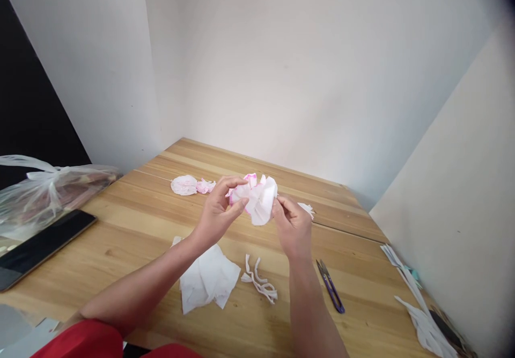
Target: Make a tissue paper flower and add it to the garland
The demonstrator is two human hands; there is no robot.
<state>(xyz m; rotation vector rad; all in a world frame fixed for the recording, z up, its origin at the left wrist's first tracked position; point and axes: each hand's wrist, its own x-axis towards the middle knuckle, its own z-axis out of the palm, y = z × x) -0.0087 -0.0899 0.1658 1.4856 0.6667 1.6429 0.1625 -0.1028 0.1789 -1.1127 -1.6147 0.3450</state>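
Above the middle of the table, both hands hold a white tissue-paper flower (pixel 260 201) with pink-edged petals. My left hand (pixel 219 207) pinches its left side, thumb and fingers on the pink-tipped paper. On the right edge, my right hand (pixel 294 224) grips the white paper between thumb and fingers. Below them lie a stack of white tissue sheets (pixel 209 277) and several twisted paper strips (pixel 259 280). Purple-handled thread snips (pixel 330 288) rest to the right of my right forearm. Behind my left hand sit finished-looking pink and white paper flowers (pixel 185 185).
A black phone (pixel 44 245) and a tied clear plastic bag (pixel 48 191) are at the left. Another white paper piece (pixel 306 209) lies behind my right hand. White strips and plastic (pixel 426 320) line the right edge of the wooden table (pixel 140 218), by the wall.
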